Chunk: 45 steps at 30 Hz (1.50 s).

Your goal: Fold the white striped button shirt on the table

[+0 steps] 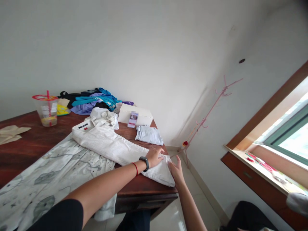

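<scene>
A long white garment point(115, 144), apparently trousers folded lengthwise, lies across the dark wooden table with a black label at its far left end. My left hand point(154, 158), wearing a dark wristband and a red string, rests on its near right end with bent fingers gathering the cloth. At the hem by the table corner, my right hand point(176, 171) grips the edge; one finger sticks up and some fingers are hidden. Under the white garment spreads a white cloth item with grey print point(64, 170), hanging over the table's front edge.
On the table point(134, 186) stand a plastic cup with a straw point(49, 110), a clothes heap point(96, 100) and a white box point(144, 114). Near the box lies a folded pale garment point(149, 134). A pink coat stand point(204, 120) occupies the corner; a window ledge point(260, 166) is right.
</scene>
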Motion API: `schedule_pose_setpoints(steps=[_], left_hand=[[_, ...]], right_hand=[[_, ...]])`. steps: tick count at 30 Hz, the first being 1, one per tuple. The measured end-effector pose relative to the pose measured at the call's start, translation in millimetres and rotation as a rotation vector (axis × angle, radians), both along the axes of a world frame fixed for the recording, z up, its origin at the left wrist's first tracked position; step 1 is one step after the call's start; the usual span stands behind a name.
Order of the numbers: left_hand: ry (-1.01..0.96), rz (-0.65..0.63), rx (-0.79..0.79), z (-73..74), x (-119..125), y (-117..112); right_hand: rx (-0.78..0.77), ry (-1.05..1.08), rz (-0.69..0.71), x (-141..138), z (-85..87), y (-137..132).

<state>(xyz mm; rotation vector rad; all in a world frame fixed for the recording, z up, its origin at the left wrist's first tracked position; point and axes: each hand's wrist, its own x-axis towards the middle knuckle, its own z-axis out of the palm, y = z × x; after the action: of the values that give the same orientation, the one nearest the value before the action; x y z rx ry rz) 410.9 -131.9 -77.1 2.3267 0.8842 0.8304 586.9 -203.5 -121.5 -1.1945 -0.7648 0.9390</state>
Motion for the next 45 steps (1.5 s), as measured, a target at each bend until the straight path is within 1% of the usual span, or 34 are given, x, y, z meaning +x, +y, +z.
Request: schedule_pose_setpoints(steps=[3, 5, 8, 10, 12, 14, 16, 19, 21, 23, 26, 29, 31, 33, 35, 36, 38, 41, 43, 45], left_hand=[[0.067, 0.022, 0.030, -8.5, 6.0, -2.5], [0.087, 0.039, 0.053, -10.8, 9.8, -5.8], [0.064, 0.104, 0.093, -6.9, 8.4, -15.5], [0.045, 0.156, 0.126, -0.9, -2.7, -26.0], [0.057, 0.165, 0.176, 5.4, -24.2, -38.3], [0.118, 0.119, 0.223, 10.3, -54.3, -48.8], [0.226, 0.089, 0.211, 13.3, -88.7, -54.6], [0.357, 0.141, 0.171, 14.8, -140.4, -55.3], [0.391, 0.195, 0.191, 13.9, -173.6, -54.7], [0.391, 0.241, 0.234, 11.0, -205.8, -55.9], [0.382, 0.307, 0.259, 1.4, -248.6, -60.6], [0.362, 0.326, 0.258, -10.2, -274.5, -64.9], [0.343, 0.326, 0.267, -15.2, -280.4, -66.2], [0.325, 0.333, 0.277, -17.3, -280.5, -66.3], [0.307, 0.344, 0.294, -17.9, -279.0, -65.7], [0.300, 0.347, 0.304, -18.1, -278.7, -65.2], [0.294, 0.348, 0.325, -18.7, -279.3, -64.0], [0.307, 0.348, 0.340, -20.6, -281.4, -61.6], [0.315, 0.353, 0.350, -21.9, -282.1, -59.9], [0.314, 0.377, 0.358, -22.7, -281.8, -58.6]], right_hand=[[-0.053, -0.017, -0.032, -1.1, -1.5, 1.0], [-0.023, -0.044, 0.040, -2.8, 1.0, 0.5], [0.002, -0.128, 0.114, -4.4, 8.1, -2.3], [-0.008, -0.186, 0.124, -4.3, 12.6, -5.4], [-0.001, -0.222, 0.109, -4.1, 15.1, -9.7], [0.015, -0.233, 0.095, -3.6, 16.0, -15.7], [0.018, -0.218, 0.086, -1.7, 17.6, -23.3], [-0.023, -0.209, 0.053, 7.8, 28.3, -36.5], [-0.055, -0.258, -0.002, 19.6, 43.2, -46.3], [-0.065, -0.314, -0.061, 34.0, 63.0, -56.9], [-0.112, -0.395, -0.076, 53.7, 95.9, -72.6], [-0.158, -0.547, -0.076, 64.1, 125.1, -80.4], [-0.187, -0.651, -0.055, 65.1, 138.9, -78.5], [-0.194, -0.731, -0.016, 62.7, 145.7, -72.2], [-0.160, -0.789, 0.014, 58.9, 144.0, -65.0], [-0.140, -0.807, 0.022, 57.2, 139.7, -62.2], [-0.137, -0.823, 0.038, 55.3, 124.3, -60.3], [-0.225, -0.791, 0.033, 56.9, 87.4, -69.4], [-0.300, -0.731, 0.011, 59.6, 59.4, -82.2], [-0.353, -0.647, -0.005, 61.6, 34.9, -96.6]])
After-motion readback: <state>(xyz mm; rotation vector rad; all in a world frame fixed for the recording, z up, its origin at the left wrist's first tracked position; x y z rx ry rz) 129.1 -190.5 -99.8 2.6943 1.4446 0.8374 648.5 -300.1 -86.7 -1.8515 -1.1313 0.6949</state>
